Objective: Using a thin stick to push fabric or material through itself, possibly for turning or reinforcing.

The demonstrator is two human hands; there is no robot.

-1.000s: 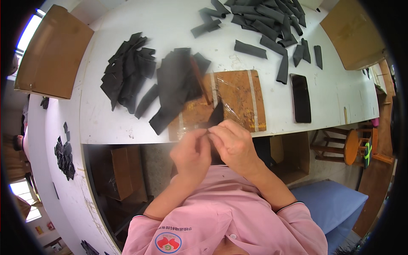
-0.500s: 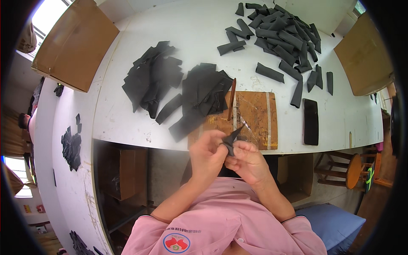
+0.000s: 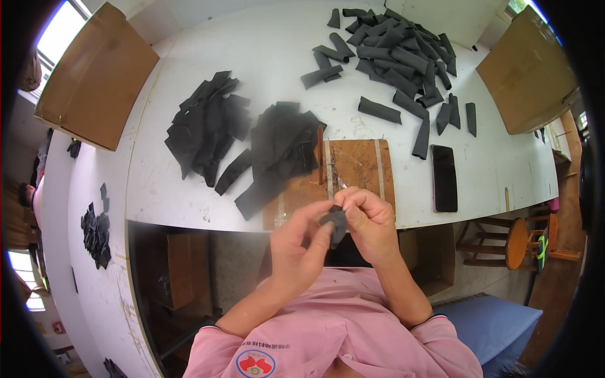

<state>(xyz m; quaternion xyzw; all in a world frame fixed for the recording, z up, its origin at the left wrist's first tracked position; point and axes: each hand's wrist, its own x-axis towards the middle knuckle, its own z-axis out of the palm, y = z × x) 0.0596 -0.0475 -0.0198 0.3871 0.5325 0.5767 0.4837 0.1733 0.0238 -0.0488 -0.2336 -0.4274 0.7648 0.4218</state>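
Observation:
Between both hands, just in front of the table's near edge, is a small folded black fabric piece [image 3: 338, 225]. My left hand [image 3: 304, 242] pinches its left side between thumb and fingers. The fingertips of my right hand [image 3: 370, 223] are closed on its upper right end. Much of the piece is hidden by the fingers. Beyond the hands lies a worn brown wooden board [image 3: 359, 165] with pale strips across it. An upright brown stick [image 3: 320, 154] stands at the board's left part. A stack of flat black fabric pieces [image 3: 283, 142] overlaps the board's left edge.
Farther left is another pile of flat black pieces [image 3: 208, 129]. Rolled black tubes [image 3: 403, 53] are heaped at the back right. A dark phone [image 3: 444, 179] lies right of the board. Cardboard boxes [image 3: 101, 75] flank the white table [image 3: 265, 44]. A wooden stool [image 3: 515, 244] stands at right.
The black piece has been turned, and its pointed end no longer sticks up. My right hand has moved up to its top end. The whole view has shifted slightly.

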